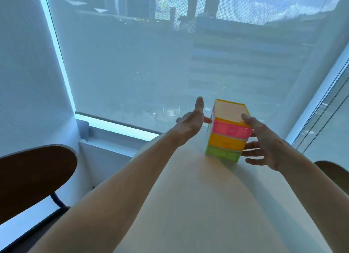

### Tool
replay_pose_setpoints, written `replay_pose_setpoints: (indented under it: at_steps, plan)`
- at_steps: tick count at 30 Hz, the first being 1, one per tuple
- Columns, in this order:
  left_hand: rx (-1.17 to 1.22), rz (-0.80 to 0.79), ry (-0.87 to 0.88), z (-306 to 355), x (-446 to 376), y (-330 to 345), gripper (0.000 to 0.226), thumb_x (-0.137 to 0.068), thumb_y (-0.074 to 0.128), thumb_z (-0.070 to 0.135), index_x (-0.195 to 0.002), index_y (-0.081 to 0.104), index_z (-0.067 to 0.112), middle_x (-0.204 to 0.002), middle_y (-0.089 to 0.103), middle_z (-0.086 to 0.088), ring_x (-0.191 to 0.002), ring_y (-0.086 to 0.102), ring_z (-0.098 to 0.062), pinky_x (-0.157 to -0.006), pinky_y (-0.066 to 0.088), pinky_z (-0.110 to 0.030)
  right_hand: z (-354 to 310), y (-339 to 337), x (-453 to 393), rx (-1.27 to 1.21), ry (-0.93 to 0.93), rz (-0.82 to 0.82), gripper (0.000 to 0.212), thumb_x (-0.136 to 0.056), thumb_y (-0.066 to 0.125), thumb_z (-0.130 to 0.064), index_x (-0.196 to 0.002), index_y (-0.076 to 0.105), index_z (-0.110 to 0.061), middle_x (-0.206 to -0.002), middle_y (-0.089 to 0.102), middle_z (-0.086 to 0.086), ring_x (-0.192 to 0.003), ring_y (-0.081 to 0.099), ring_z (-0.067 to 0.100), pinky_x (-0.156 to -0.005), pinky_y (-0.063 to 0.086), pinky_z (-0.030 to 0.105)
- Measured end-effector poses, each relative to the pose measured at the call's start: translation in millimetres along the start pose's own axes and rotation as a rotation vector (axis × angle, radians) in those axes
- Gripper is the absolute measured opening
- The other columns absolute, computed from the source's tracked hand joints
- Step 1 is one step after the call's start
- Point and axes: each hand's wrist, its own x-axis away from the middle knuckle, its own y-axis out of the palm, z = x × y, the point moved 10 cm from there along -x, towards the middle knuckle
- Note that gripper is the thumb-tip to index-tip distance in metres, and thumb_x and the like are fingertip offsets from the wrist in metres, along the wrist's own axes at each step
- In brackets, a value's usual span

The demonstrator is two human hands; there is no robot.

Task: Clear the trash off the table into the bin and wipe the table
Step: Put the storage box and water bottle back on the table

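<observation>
Two bare forearms reach across the pale table (198,205) toward the stack of coloured boxes (229,131) at its far right, left hand (190,123) and right hand (264,143) both spread beside it, gripping nothing; apparently clearing, so they must close in.
</observation>
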Motion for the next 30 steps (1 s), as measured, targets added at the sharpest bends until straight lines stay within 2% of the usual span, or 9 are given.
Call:
replay_pose_setpoints:
  at_steps: [7, 19, 24, 30]
  plan:
    - [-0.015, -0.037, 0.008, 2, -23, 6, 0.098, -0.078, -0.003, 0.082, -0.099, 0.076, 0.029, -0.149, 0.041, -0.012, -0.142, 0.026, -0.029, -0.115, 0.009, -0.059, -4, -3, -13, -0.010, 0.007, 0.007, 0.060, -0.080, 0.051, -0.074, -0.095, 0.064, -0.017, -0.097, 0.068, 0.018, -0.093, 0.066, 0.031, -0.091, 0.050, 0.046]
    - [-0.003, -0.069, 0.005, 3, -32, 10, 0.091, -0.084, 0.002, 0.079, -0.107, 0.073, 0.029, -0.151, 0.038, -0.012, -0.145, 0.020, -0.028, -0.116, 0.007, -0.059, -8, -3, -23, -0.013, 0.005, 0.000, 0.059, -0.081, 0.050, -0.074, -0.095, 0.064, -0.018, -0.099, 0.067, 0.019, -0.094, 0.065, 0.031, -0.090, 0.051, 0.045]
    - [0.001, -0.065, 0.004, 1, -31, 9, 0.089, -0.079, 0.004, 0.083, -0.107, 0.072, 0.033, -0.152, 0.036, -0.015, -0.146, 0.020, -0.026, -0.116, 0.008, -0.059, -9, -3, -24, -0.004, 0.007, 0.003, 0.062, -0.080, 0.050, -0.076, -0.097, 0.064, -0.018, -0.100, 0.067, 0.019, -0.094, 0.065, 0.031, -0.089, 0.052, 0.045]
    - [0.009, -0.059, -0.010, -3, -18, 2, 0.097, -0.063, 0.009, 0.092, -0.118, 0.066, 0.035, -0.150, 0.040, -0.012, -0.145, 0.022, -0.027, -0.114, 0.018, -0.058, -8, -9, -19, 0.025, 0.000, 0.060, 0.082, -0.067, 0.048, -0.088, -0.104, 0.063, -0.017, -0.110, 0.063, 0.016, -0.101, 0.063, 0.031, -0.090, 0.052, 0.047]
